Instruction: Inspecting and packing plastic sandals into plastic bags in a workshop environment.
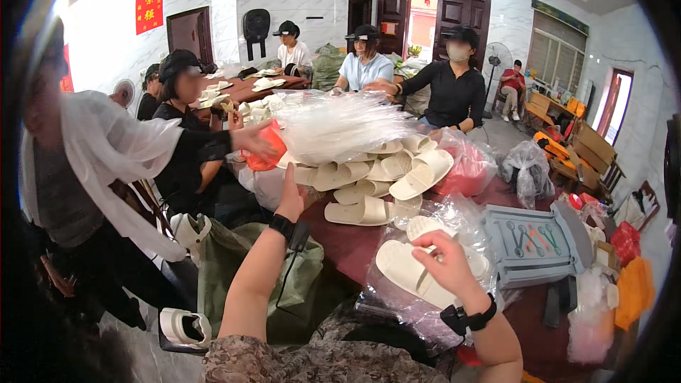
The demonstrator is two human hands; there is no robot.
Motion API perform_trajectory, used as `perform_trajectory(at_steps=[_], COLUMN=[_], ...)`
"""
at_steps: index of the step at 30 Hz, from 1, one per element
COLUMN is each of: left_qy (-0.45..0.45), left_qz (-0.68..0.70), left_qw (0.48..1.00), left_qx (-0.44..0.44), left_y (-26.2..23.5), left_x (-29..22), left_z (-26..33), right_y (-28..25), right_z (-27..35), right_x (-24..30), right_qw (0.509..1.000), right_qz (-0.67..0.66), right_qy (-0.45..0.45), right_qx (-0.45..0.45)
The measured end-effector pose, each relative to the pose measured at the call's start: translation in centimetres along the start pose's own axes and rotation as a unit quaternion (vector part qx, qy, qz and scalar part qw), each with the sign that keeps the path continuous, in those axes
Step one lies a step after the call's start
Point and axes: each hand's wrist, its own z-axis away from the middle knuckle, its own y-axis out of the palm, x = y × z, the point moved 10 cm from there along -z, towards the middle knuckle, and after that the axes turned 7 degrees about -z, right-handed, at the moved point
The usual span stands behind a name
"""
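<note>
My left hand point(291, 201) reaches forward over the table's left edge, beside the pile of cream slippers point(362, 211). Its visible fingers are extended, and I see nothing held in it. My right hand point(447, 262) is curled into a pinch above a pair of cream slippers point(406, 269). These slippers lie in a clear plastic bag point(369, 280) at the table's near edge. Whether the pinched fingers grip the bag's film or something small cannot be made out. Each of my wrists has a black band with a small device.
A stack of clear bags point(340, 124) covers the pile's far side. To the right lies a grey plastic tray point(504, 266) with small coloured tools. Co-workers sit around the dark red table; a standing person's hand point(257, 143) extends from the left near a red bag point(268, 152). A green sack point(237, 269) stands left.
</note>
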Motion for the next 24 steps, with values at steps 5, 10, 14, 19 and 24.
perform_trajectory(at_steps=[5,10,14,19,24], left_qy=[-0.005,0.187,0.290,0.364,0.342], left_qz=[-0.066,-0.346,-0.549,-0.584,-0.586], left_qw=[0.994,0.914,0.706,0.612,0.635], left_qx=[-0.084,0.100,0.340,0.390,0.370], left_y=[4.7,14.0,22.7,24.5,23.7], left_x=[1.0,2.4,5.2,10.3,11.1], left_z=[2.4,12.0,22.8,27.6,26.7], right_y=[-0.5,-4.0,-6.6,-6.8,-5.9], right_z=[4.4,7.2,8.1,8.8,8.9], right_x=[-0.1,-1.5,-5.0,-9.7,-12.5], right_qw=[1.000,0.981,0.949,0.926,0.920], right_qz=[0.014,0.155,0.268,0.339,0.354], right_qy=[0.021,-0.001,0.039,0.118,0.164], right_qx=[-0.012,-0.113,-0.162,-0.113,-0.049])
